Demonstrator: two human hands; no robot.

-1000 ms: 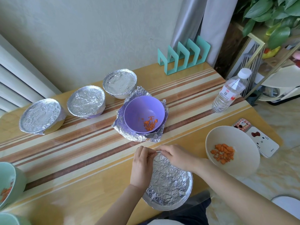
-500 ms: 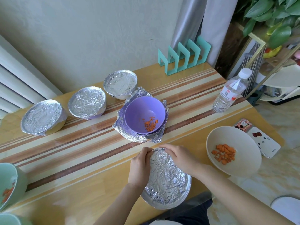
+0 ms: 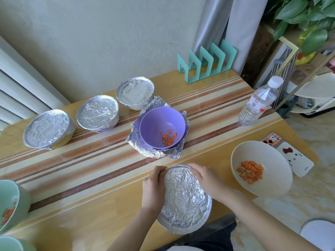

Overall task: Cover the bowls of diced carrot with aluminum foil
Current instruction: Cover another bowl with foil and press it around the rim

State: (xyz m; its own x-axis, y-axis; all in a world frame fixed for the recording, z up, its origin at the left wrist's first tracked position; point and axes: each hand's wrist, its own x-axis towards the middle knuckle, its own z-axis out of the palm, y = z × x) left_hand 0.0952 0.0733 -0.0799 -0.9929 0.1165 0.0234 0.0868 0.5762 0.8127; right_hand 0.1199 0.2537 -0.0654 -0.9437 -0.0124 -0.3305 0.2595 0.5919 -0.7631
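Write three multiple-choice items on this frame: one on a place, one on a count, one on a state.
1. The purple bowl stands on: A. a foil sheet B. a plate C. a towel
2. Bowls sealed with foil: A. two B. four C. six
3. The white bowl is: A. foil-covered B. open, holding carrot C. upside down

Key:
1 A, crumpled foil shows all around its base.
2 B, three back bowls plus the near bowl, which the left hand and right hand grip at the rim.
3 B, the carrot lies bare inside.
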